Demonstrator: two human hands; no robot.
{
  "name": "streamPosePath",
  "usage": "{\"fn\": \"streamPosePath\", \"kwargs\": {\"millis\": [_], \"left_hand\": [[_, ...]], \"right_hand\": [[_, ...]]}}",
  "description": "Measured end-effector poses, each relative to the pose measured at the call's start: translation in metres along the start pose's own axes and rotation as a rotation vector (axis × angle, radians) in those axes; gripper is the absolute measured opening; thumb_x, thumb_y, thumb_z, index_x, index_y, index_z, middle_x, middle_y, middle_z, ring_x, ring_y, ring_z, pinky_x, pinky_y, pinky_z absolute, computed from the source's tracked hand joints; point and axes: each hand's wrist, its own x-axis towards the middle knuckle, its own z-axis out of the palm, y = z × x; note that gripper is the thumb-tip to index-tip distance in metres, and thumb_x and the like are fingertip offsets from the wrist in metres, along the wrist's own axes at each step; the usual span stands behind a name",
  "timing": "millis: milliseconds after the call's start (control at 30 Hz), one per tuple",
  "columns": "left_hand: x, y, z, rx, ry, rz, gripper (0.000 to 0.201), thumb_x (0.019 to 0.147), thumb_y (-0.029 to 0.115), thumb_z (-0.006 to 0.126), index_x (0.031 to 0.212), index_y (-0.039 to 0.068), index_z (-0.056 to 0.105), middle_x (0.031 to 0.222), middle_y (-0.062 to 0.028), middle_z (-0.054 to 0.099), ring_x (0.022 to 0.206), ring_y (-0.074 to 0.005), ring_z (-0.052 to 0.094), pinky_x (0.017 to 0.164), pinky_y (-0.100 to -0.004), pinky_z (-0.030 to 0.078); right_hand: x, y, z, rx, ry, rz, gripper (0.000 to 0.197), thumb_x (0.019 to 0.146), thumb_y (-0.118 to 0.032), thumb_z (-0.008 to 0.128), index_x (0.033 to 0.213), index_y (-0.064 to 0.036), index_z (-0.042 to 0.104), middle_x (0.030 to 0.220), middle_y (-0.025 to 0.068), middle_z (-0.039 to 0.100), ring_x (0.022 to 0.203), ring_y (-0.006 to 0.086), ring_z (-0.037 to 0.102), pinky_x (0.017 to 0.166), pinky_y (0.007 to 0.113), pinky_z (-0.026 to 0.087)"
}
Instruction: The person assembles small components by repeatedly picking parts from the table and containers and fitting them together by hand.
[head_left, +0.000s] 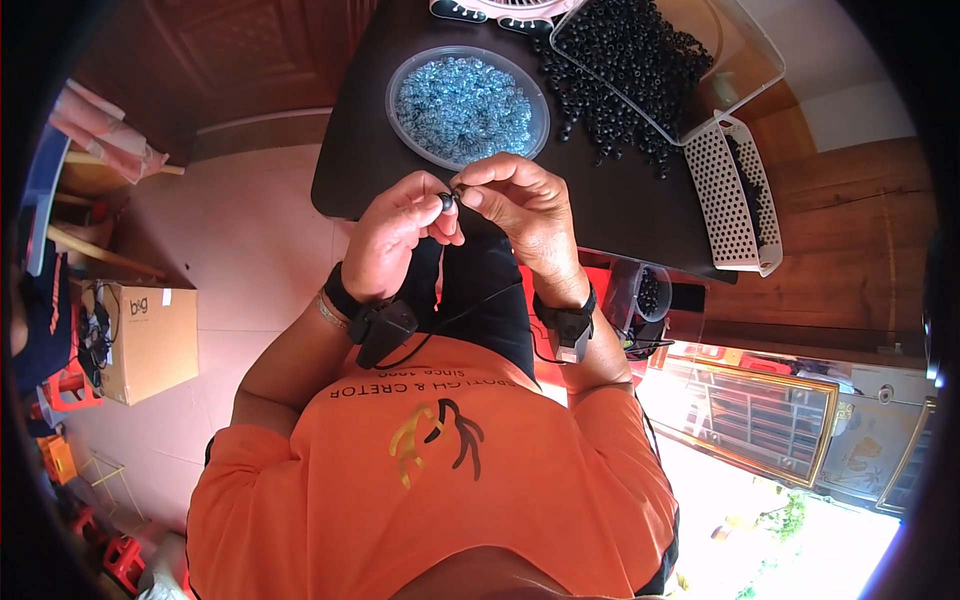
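Note:
My left hand (400,222) and my right hand (525,208) meet just in front of the table's near edge. Between the left thumb and fingers is a small black round piece (446,202) with a shiny face. The right thumb and index finger are pinched together right beside it, at a tiny dark bit mostly covered by the fingertips. Beyond my hands stands a clear round tub (541,128) full of small translucent blue pieces (465,105). To its right lies a heap of small black hollow pieces (630,75).
A clear rectangular container (740,100) overlaps the black heap. A white perforated basket (735,200) with black contents stands at the dark table's (370,150) right end. Lower right, a small tub (652,292) holds dark pieces. A cardboard box (155,345) sits on the floor at left.

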Motion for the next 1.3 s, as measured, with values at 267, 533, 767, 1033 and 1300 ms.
{"fn": "streamPosePath", "kwargs": {"millis": [267, 533, 767, 1033, 1300], "left_hand": [[-0.003, 0.007, -0.002, 0.329, -0.041, -0.01, 0.022, 0.092, 0.023, 0.047, 0.09, 0.002, 0.052, 0.077, -0.0029, 0.052, 0.077, -0.0135, 0.053, 0.075, -0.0271, 0.04], [-0.005, 0.007, -0.007, 0.491, -0.037, -0.006, 0.021, 0.093, 0.022, 0.049, 0.093, 0.001, 0.053, 0.081, -0.0035, 0.055, 0.079, -0.0105, 0.053, 0.075, -0.025, 0.041], [-0.005, 0.005, -0.007, 0.472, -0.038, -0.008, 0.022, 0.093, 0.022, 0.049, 0.094, 0.0, 0.053, 0.082, -0.003, 0.056, 0.08, -0.0104, 0.054, 0.076, -0.0251, 0.041], [-0.002, -0.002, -0.004, 0.264, 0.018, 0.002, 0.018, 0.092, 0.02, 0.05, 0.089, 0.002, 0.053, 0.08, -0.0008, 0.052, 0.076, -0.0083, 0.05, 0.073, -0.0238, 0.04], [-0.002, 0.0, 0.005, 0.213, 0.046, -0.035, 0.014, 0.091, 0.017, 0.049, 0.084, 0.004, 0.051, 0.078, 0.0011, 0.05, 0.076, -0.007, 0.047, 0.072, -0.0226, 0.039]], "right_hand": [[-0.001, -0.002, -0.003, -0.147, -0.069, 0.003, 0.012, 0.085, 0.009, 0.058, 0.095, 0.0027, 0.061, 0.084, 0.0085, 0.064, 0.077, 0.0144, 0.065, 0.068, 0.026, 0.054], [-0.002, -0.006, -0.005, -0.409, -0.076, -0.048, 0.013, 0.08, 0.007, 0.065, 0.09, -0.0007, 0.066, 0.085, 0.007, 0.065, 0.076, 0.0132, 0.065, 0.069, 0.023, 0.052], [-0.004, -0.01, 0.0, -0.545, -0.046, -0.122, 0.015, 0.077, 0.007, 0.067, 0.089, -0.0018, 0.068, 0.084, 0.0066, 0.065, 0.075, 0.0132, 0.065, 0.067, 0.025, 0.052], [-0.012, -0.009, 0.012, -0.902, -0.021, -0.363, 0.028, 0.069, 0.004, 0.072, 0.095, -0.006, 0.065, 0.088, 0.0074, 0.065, 0.081, 0.0232, 0.063, 0.066, 0.031, 0.053], [-0.016, 0.001, 0.015, -0.976, 0.081, -0.452, 0.032, 0.067, -0.001, 0.076, 0.096, -0.006, 0.062, 0.087, 0.0063, 0.066, 0.078, 0.0246, 0.063, 0.066, 0.032, 0.052]]}}
